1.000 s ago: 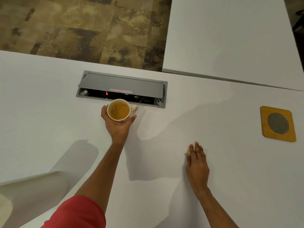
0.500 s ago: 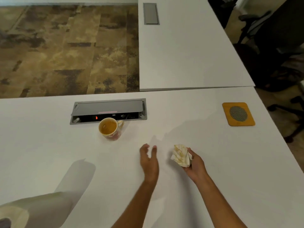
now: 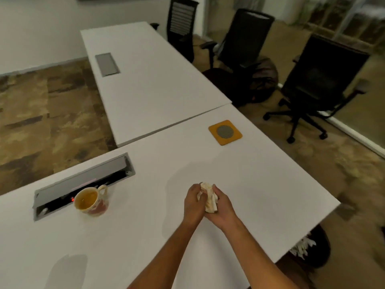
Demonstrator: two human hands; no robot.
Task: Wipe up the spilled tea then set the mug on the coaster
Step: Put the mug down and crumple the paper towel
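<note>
A crumpled, tea-stained paper towel (image 3: 209, 198) is squeezed between my left hand (image 3: 193, 202) and my right hand (image 3: 222, 207) above the middle of the white table (image 3: 260, 184). The mug (image 3: 90, 202), cream with a red pattern and holding tea, stands upright to the left, next to the open cable box. The orange square coaster (image 3: 225, 132) with a grey round centre lies far right, near the table's back edge. No wet spill shows on the table surface.
An open grey cable box (image 3: 83, 182) is set into the table behind the mug. A second white table (image 3: 150, 80) adjoins at the back. Black office chairs (image 3: 316, 84) stand to the right. A bin with crumpled paper (image 3: 306, 247) sits below the table's right edge.
My left hand let go of the mug and came across to the paper towel. My right hand lifted the towel off the table; both hands now hold it. The view swung right.
</note>
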